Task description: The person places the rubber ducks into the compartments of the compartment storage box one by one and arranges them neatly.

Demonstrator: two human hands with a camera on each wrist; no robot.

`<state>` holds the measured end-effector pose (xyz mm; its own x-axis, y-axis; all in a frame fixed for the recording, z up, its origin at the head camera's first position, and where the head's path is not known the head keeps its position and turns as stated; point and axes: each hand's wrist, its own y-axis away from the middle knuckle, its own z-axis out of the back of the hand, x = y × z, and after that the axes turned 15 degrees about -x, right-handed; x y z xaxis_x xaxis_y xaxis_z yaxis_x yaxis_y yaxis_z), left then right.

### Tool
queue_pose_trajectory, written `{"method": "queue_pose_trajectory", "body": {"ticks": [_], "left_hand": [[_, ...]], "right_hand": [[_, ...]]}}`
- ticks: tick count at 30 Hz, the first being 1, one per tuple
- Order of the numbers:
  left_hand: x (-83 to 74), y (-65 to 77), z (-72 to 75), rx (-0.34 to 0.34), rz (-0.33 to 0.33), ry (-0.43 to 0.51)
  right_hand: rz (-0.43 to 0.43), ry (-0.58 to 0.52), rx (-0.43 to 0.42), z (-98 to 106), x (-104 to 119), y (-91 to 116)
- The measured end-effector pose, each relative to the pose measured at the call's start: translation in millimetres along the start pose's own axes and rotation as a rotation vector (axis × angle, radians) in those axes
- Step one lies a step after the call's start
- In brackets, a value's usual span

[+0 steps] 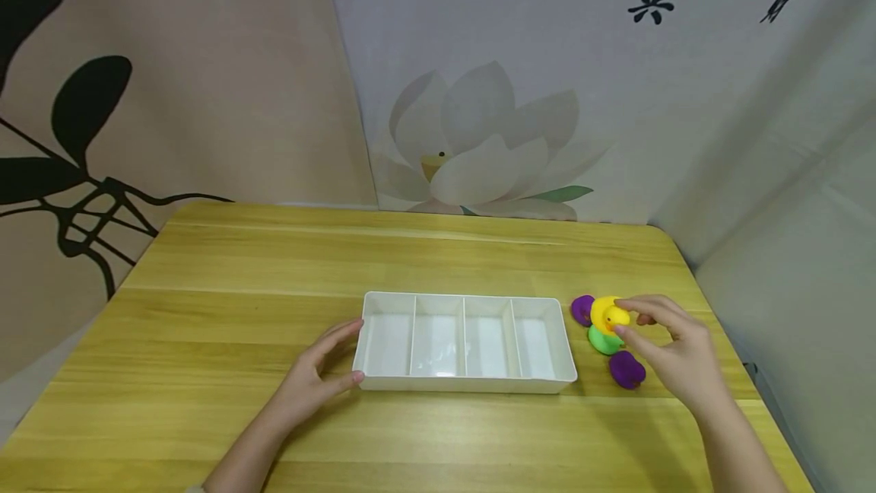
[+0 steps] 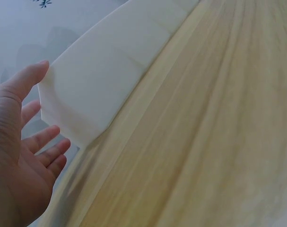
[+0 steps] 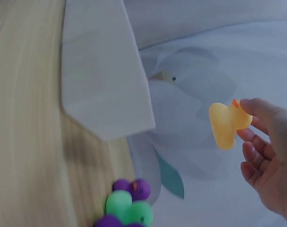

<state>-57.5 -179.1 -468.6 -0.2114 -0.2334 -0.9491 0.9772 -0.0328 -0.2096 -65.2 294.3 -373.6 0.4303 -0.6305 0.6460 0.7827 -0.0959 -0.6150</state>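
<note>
A yellow rubber duck (image 1: pixel 602 310) is pinched between the thumb and fingers of my right hand (image 1: pixel 674 348). In the right wrist view the duck (image 3: pixel 222 125) is held up off the table. Under and around it in the head view lie a green duck (image 1: pixel 604 342) and two purple ducks, one behind (image 1: pixel 582 310) and one nearer me (image 1: pixel 626 370). To their left stands a white tray (image 1: pixel 465 384) with several compartments in a row. My left hand (image 1: pixel 316 375) is at the tray's left end, thumb by the front corner and fingertips by the rear one, fingers spread and relaxed.
The wooden table (image 1: pixel 239 287) reaches back to a cloth backdrop (image 1: pixel 274 82) printed with leaves and a pale flower. Another cloth (image 1: pixel 794 249) hangs along the right side of the table.
</note>
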Motion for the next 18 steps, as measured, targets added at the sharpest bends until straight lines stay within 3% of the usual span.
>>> {"method": "queue_pose_trajectory", "body": {"ticks": [11,18], "left_hand": [[1.1,-0.1,0.1,0.010,-0.003,0.011],[1.5,-1.0,1.0,0.007,0.003,0.009]], "right_hand": [[0.110,-0.174,0.063,-26.0,26.9,-8.4],[0.136,-0.258,0.132,-43.1,50.0,-19.2]]}}
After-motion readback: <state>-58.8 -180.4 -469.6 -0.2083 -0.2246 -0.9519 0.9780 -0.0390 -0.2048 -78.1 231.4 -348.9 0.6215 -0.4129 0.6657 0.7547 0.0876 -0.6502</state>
